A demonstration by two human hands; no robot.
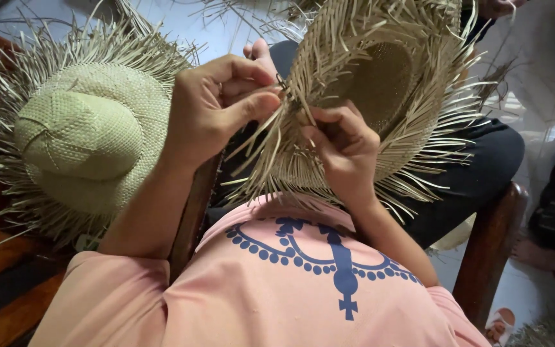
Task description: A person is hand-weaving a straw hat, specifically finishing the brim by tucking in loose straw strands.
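Head view, going left to right: a finished woven straw hat, pale green, lies crown up at the left on dark wooden furniture, its brim ending in loose frayed strands. Just right of it, the left hand is closed, thumb pressed against the curled fingers, pinching a few loose straw strands at the brim edge of a second, unfinished straw hat. That hat is held up in front of the person, over the lap, tilted so that the hollow inside of the crown faces the camera; its brim bristles with long unwoven strands all round. The right hand sits just beside the left, nearly touching it, fingers curled shut on strands of the same brim edge from below. Beneath the hands is the person's pink shirt with a dark blue printed pattern, and dark trousers show at the right. A wooden chair leg stands at the lower right on a pale floor, where a sandalled foot and stray straw lie.
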